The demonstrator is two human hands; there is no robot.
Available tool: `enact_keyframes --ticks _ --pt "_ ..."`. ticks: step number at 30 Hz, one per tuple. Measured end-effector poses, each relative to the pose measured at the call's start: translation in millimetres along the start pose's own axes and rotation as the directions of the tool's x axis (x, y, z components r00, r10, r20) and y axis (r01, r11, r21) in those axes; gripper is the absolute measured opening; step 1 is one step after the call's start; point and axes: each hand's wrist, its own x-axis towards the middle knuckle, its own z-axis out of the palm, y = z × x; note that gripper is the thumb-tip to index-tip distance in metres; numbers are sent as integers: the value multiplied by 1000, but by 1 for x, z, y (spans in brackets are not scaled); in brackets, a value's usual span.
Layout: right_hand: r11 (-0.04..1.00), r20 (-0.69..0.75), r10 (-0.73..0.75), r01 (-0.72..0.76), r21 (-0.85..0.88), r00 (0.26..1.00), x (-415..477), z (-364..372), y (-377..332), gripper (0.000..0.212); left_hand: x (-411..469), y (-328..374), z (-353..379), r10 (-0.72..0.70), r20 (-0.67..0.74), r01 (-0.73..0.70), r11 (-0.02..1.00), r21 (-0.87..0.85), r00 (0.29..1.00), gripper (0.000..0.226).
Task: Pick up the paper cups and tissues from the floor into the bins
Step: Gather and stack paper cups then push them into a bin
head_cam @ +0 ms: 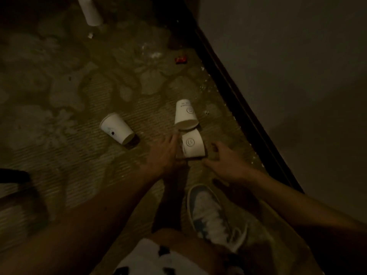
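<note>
Three paper cups are counted, all lying on the patterned carpet (59,96). One white tube (90,10) stands at the top left, cut off by the frame edge. The left cup (117,129) lies on its side, well apart from the other two, its base toward the viewer. The left hand (164,153) reaches forward with the arm stretched out, fingers straight and released, their tips alongside the left side of the near cup (192,144); motion blur hides whether they touch it. The far cup (185,114) lies directly beyond the near cup, rim touching it. One small red wrapper (181,60) lies farther up the carpet. The right hand (224,157) is just beside the right side of the near cup, palm down, fingers loosely bent and grasping nothing. One light shoe (208,213) is planted below the hands. White specks run along one dark skirting board (238,108) at the foot of the wall (297,66).
</note>
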Motion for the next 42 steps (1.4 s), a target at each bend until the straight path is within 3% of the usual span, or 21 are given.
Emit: enact_keyframes --ticks 3,5,8,10,12,14,16,18,20,22,24,26,31,33,35,37,39,40,42 --pt "962 5 196 -193 192 981 36 11 4 75 7 0 18 -44 -4 44 999 10 999 95" --pt "844 11 371 -342 414 929 54 26 4 89 6 3 29 -50 -39 51 998 26 998 90" --pt "687 -44 484 -348 638 874 61 43 3 109 1 10 39 3 -124 -24 986 -168 992 75" --pt "644 -79 492 -301 704 867 61 47 4 106 -6 18 38 20 -228 -93 945 -313 974 67" --pt "621 -91 461 -248 743 882 67 42 -2 82 -4 23 28 -11 -306 -122 903 -412 952 62" --pt "630 -118 436 -208 748 892 79 27 -17 81 6 24 11 15 -321 -161 887 -433 947 67" --pt "713 -181 373 -156 683 910 98 6 -34 84 24 20 -10 110 -271 -196 929 -314 956 72" --pt "791 -214 271 -91 604 938 118 -15 -54 76 41 16 -28 62 -269 -160 920 -358 961 64" --pt "803 -187 213 -63 593 959 138 -26 -66 62 58 12 -39 -187 -297 -35 792 -609 936 51" --pt "797 -123 218 -103 595 968 155 -28 -71 56 77 9 -46 -393 -141 100 533 -840 909 46" --pt "773 0 231 -184 607 973 165 -25 -70 58 96 8 -48 -406 121 252 287 -924 906 44" --pt "764 130 202 -239 600 971 167 -19 -67 63 102 7 -49 -381 252 320 126 -939 890 39" --pt "797 423 60 -299 525 904 159 -3 -67 67 77 -10 -45 -380 207 229 13 -973 902 42" --pt "784 464 15 -299 545 886 158 7 -79 64 59 -27 -54 -389 218 217 -47 -975 895 46" --pt "772 473 -25 -283 569 880 155 20 -97 61 40 -44 -64 -422 176 188 -15 -982 889 49" --pt "770 482 -57 -269 579 874 152 35 -114 60 21 -60 -71 -548 45 122 104 -987 835 48" --pt "774 493 -68 -267 575 867 151 49 -127 58 5 -78 -73 -724 -189 43 289 -956 663 35" --pt "775 499 -66 -270 572 864 152 55 -133 57 -2 -88 -71 -786 -253 47 336 -941 565 27" --pt "778 497 -65 -269 568 865 154 67 -144 62 -11 -106 -67 -876 -198 89 262 -961 440 43"
